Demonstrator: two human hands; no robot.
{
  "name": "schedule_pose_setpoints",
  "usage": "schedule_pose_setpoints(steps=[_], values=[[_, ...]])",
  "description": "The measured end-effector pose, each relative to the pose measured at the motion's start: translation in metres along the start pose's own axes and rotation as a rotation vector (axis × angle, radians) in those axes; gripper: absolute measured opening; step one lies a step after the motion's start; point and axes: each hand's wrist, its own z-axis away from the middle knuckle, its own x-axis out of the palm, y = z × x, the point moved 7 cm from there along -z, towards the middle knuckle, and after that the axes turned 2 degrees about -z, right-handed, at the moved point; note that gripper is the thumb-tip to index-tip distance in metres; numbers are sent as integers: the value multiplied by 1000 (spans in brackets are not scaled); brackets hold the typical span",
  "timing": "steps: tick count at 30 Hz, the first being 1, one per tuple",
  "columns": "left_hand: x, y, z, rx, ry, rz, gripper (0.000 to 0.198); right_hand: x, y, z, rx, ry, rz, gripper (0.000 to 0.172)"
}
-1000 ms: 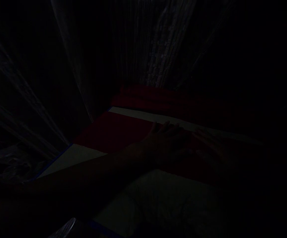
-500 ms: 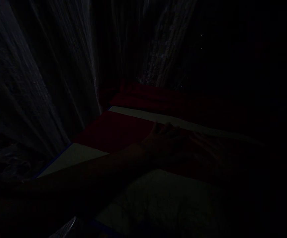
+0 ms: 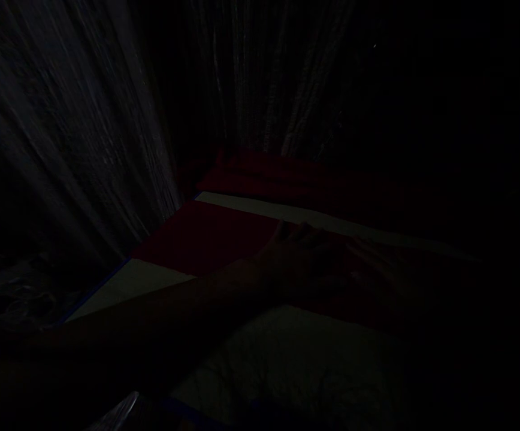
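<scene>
The view is very dark. A red band of cloth crosses a pale cloth with a blue edge. On the red band, right of the middle, my left hand lies with its fingers spread, holding nothing that shows. Close to its right, my right hand is dim, its fingers stretched out over the same band. Beyond both hands runs a narrow pale strip.
Thin, stringy hanging strands fill the upper left and top middle. Red fabric lies folded behind the pale strip. Crumpled clear plastic sits at the lower left, and another shiny piece at the bottom edge.
The hanging strands have shifted and look dimmer near the top middle. My right hand's fingers have moved slightly; my left hand stays almost in place.
</scene>
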Motion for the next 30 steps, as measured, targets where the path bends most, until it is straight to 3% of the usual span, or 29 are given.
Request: schedule_pose_setpoints(steps=[4,12,20,26,30], values=[[6,-1,-3,-4,-43,-28,86,-6,0,-1,16,43,3,64],[2,0,-2,19,40,1,81,-2,0,0,8,43,20,62],[0,2,1,20,50,22,80,-5,-2,-1,14,46,33,62],[5,1,-1,9,-14,-14,81,-8,-1,-1,48,69,27,65],[-2,1,0,16,69,27,79,-7,-2,-1,27,28,1,65]])
